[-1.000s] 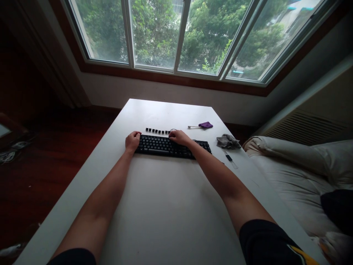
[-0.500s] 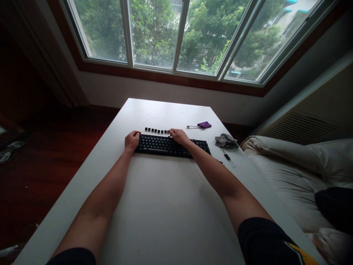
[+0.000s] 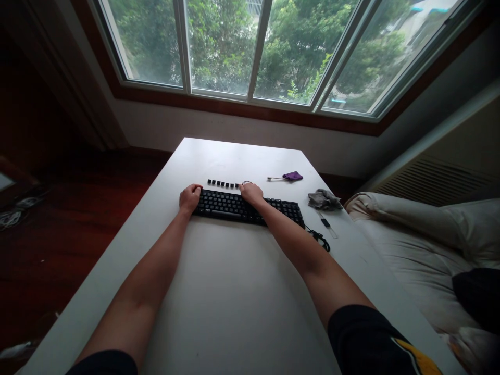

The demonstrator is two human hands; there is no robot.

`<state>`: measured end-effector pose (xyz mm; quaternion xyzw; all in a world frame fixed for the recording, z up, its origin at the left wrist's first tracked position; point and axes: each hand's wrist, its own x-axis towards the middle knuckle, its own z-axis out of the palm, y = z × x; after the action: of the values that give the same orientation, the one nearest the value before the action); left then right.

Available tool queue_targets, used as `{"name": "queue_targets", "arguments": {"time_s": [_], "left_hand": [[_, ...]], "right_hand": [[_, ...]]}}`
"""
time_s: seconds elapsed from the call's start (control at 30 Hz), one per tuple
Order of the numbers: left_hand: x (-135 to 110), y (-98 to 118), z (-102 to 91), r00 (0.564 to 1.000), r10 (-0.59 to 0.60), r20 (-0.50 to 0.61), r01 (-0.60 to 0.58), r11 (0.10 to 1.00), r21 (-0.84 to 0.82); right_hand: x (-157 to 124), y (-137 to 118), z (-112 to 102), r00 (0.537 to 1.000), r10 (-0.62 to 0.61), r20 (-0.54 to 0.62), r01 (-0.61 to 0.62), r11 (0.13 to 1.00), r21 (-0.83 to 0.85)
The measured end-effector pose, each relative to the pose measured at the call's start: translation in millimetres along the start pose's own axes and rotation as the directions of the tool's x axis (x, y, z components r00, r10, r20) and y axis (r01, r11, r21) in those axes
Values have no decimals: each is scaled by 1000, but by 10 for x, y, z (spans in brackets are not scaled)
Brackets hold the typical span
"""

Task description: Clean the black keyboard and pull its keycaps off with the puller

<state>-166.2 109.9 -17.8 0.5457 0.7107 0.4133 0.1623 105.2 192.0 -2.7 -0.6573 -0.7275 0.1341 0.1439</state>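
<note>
A black keyboard (image 3: 224, 204) lies crosswise on the white table. My left hand (image 3: 190, 198) is closed around its left end, thumb at the top corner. Over the upper middle of the keyboard, my right hand (image 3: 252, 194) is closed, fingers bent down at the back edge. A thin, light loop (image 3: 247, 182) shows just above these fingers; what they pinch is mostly hidden. Behind the keyboard stands a row of several small black keycaps (image 3: 223, 184), its right end close to my right fingertips. My right forearm passes above the keyboard's right part.
Right of the keyboard lie its black cable (image 3: 321, 240), a wire tool with a black grip (image 3: 325, 223) and a grey cloth (image 3: 324, 199). Farther back are a purple cloth (image 3: 292, 176) and a thin stick (image 3: 275, 179). A pale sofa (image 3: 422, 234) borders the table's right side.
My right hand has shifted slightly right relative to the keyboard, and a thin loop now shows above its fingers. More cable is visible past my right forearm. The whole view has shifted a little.
</note>
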Motion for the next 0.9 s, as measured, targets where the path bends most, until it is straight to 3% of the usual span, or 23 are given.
{"name": "queue_targets", "arguments": {"time_s": [0.27, 0.47, 0.67, 0.9], "left_hand": [[-1, 8, 5, 1000, -9, 6, 9, 1000, 16], [12, -5, 16, 1000, -4, 6, 4, 1000, 11], [9, 3, 17, 999, 14, 30, -14, 1000, -12], [-11, 34, -5, 999, 23, 34, -24, 1000, 17]], "right_hand": [[-65, -31, -54, 996, -27, 81, 31, 998, -52], [48, 101, -141, 998, 4, -59, -5, 1000, -25], [209, 160, -142, 981, -183, 55, 182, 983, 32], [271, 102, -133, 986, -155, 56, 156, 988, -20]]}}
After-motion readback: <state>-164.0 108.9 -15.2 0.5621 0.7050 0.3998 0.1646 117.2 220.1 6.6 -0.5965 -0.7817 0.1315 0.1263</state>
